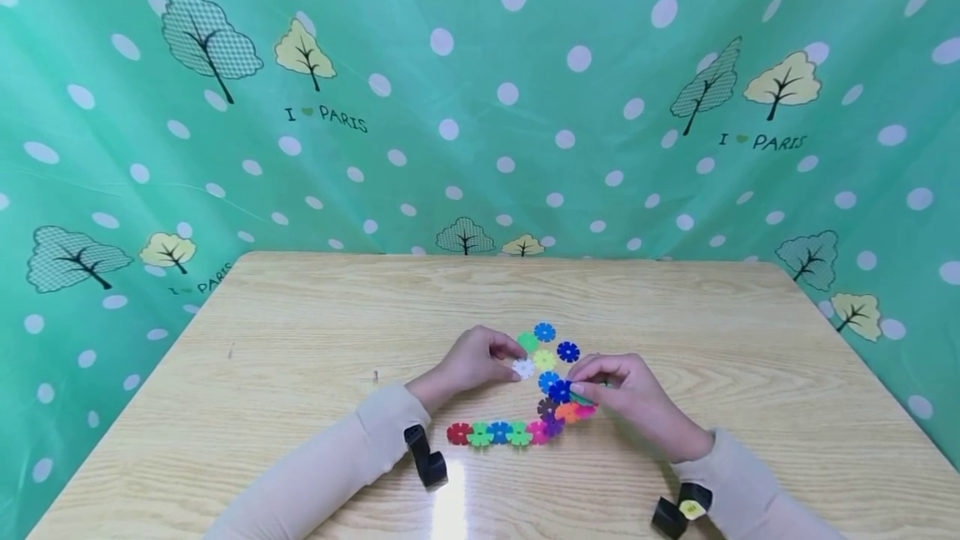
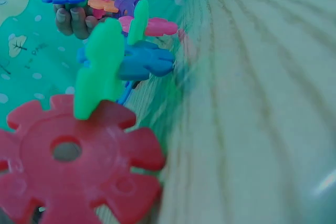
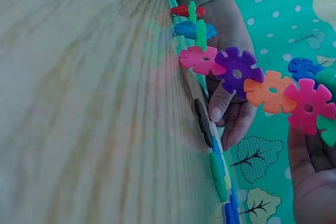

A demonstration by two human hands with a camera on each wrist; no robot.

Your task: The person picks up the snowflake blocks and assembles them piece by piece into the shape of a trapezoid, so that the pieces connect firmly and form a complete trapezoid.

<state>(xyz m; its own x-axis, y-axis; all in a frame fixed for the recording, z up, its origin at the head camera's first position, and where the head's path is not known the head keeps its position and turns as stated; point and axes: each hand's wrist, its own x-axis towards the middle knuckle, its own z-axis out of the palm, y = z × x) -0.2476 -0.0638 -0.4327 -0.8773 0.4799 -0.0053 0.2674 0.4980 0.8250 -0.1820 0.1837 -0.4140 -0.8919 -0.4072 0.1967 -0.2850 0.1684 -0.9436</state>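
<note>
My right hand [image 1: 630,398] grips one end of a chain of notched plastic snowflake discs [image 1: 499,433], at its green disc [image 3: 328,80] beside a dark blue disc [image 1: 559,392]. From there the chain runs through a pink disc [image 3: 308,107], an orange disc [image 3: 271,92] and a purple disc [image 3: 239,73] to a red disc [image 2: 65,156] at the far left end. Beyond the chain, my left hand [image 1: 476,361] pinches a white snowflake disc [image 1: 522,368] between thumb and fingers, close over the table. Its other fingers are curled, partly hidden.
Several loose snowflake discs lie between and behind the hands, among them a yellow disc [image 1: 543,360], a light green disc [image 1: 528,342] and a dark blue one. A brown disc [image 1: 547,409] lies close to the chain. The wooden table [image 1: 337,307] meets a green printed curtain [image 1: 480,132].
</note>
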